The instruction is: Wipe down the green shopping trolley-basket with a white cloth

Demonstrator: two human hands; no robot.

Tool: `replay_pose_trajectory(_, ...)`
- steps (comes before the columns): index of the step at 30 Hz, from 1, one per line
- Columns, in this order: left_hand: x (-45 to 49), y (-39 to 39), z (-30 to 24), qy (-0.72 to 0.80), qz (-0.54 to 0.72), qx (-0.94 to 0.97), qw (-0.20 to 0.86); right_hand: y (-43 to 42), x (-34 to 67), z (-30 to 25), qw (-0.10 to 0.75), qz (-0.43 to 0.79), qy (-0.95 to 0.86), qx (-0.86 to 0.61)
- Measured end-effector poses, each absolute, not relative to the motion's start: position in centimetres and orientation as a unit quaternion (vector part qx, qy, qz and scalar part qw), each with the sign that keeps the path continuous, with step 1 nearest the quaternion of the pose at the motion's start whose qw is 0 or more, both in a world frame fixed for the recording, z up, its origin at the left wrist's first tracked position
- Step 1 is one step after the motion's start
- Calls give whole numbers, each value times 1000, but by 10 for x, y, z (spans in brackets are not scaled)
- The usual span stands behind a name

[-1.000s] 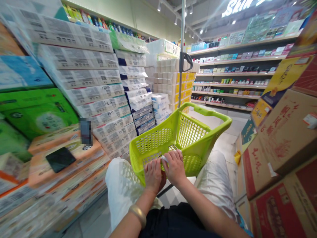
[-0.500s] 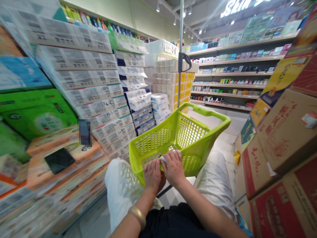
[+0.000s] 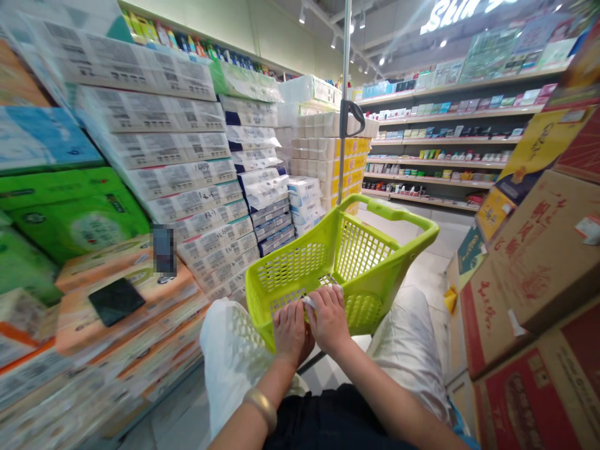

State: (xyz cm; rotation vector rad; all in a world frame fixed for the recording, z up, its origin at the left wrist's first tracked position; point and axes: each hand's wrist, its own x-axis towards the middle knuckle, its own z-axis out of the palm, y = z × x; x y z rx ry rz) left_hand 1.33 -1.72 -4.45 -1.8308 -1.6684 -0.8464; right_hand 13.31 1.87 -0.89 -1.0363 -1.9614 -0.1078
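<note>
A lime-green plastic shopping basket (image 3: pixel 356 250) stands tilted in front of my knees, with nothing visible inside it. Both hands rest on its near rim. My left hand (image 3: pixel 290 330), with a gold bangle on the wrist, has its fingers curled over the rim. My right hand (image 3: pixel 329 315) lies beside it, fingers bent over the same rim, and a small white object (image 3: pixel 309 302) shows between the two hands. A metal pole with a black handle (image 3: pixel 347 119) rises behind the basket.
Stacked packs of tissue and paper rolls (image 3: pixel 178 162) fill the left side, and a black phone (image 3: pixel 116 301) lies on an orange pack. Cardboard boxes (image 3: pixel 534 262) crowd the right. Shelves of small products (image 3: pixel 435 156) line the far wall beyond a tiled aisle.
</note>
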Motion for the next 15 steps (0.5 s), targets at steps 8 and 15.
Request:
replay_pose_trajectory(8, 15, -21, -38, -625, -297, -682, 236, 37, 163, -3, 457, -84, -752, -467)
replay_pose_trajectory(15, 12, -18, -45, -617, -304, -678, 259, 17, 134, -10, 440, -41, -788, -429)
